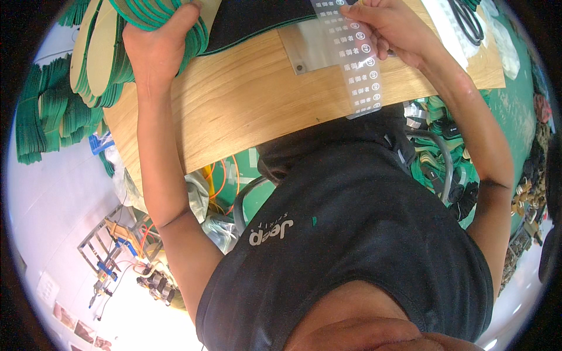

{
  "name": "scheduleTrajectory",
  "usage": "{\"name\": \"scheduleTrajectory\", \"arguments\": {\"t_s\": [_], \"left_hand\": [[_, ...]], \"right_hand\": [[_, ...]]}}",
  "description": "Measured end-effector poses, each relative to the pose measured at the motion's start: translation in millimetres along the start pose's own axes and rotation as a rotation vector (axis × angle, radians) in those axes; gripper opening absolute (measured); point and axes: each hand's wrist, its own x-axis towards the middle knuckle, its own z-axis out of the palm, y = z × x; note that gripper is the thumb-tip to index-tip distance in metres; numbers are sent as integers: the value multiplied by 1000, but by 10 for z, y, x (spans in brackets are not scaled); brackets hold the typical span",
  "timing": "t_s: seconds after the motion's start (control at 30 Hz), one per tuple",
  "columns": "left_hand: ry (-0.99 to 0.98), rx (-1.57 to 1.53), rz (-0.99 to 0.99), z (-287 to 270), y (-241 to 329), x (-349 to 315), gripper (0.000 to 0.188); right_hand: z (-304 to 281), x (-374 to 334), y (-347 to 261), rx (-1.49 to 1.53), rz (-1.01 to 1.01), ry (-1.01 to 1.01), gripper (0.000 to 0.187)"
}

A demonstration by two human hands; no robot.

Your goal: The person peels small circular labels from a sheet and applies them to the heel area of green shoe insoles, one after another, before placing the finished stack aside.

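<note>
wood tbl [234,111] w/ visible grain, pale wall [41,216], green flr [515,117], L hand [157,50] clamped on green-edged stack [143,14], R hand [401,29] pinching clear label strip [360,73]

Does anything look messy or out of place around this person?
Yes: below the table, to the right, green insoles lie jumbled, unlike the neat green stacks at far left. No spill shows.

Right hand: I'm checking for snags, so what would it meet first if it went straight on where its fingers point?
The right hand points left, so first the clear strip, which it appears to hold. Beyond is probably the black sheet, though the hand's height is unclear.
</note>
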Motion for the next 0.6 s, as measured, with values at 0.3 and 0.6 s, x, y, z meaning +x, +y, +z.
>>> {"name": "scheduleTrajectory", "arguments": {"t_s": [0.3,0.6], "left_hand": [[41,63,20,50,55,-20,40],[-225,317,33,229,222,-48,46]], "right_hand": [[5,25,25,-13,23,-7,31],[39,-41,16,23,21,12,31]]}}
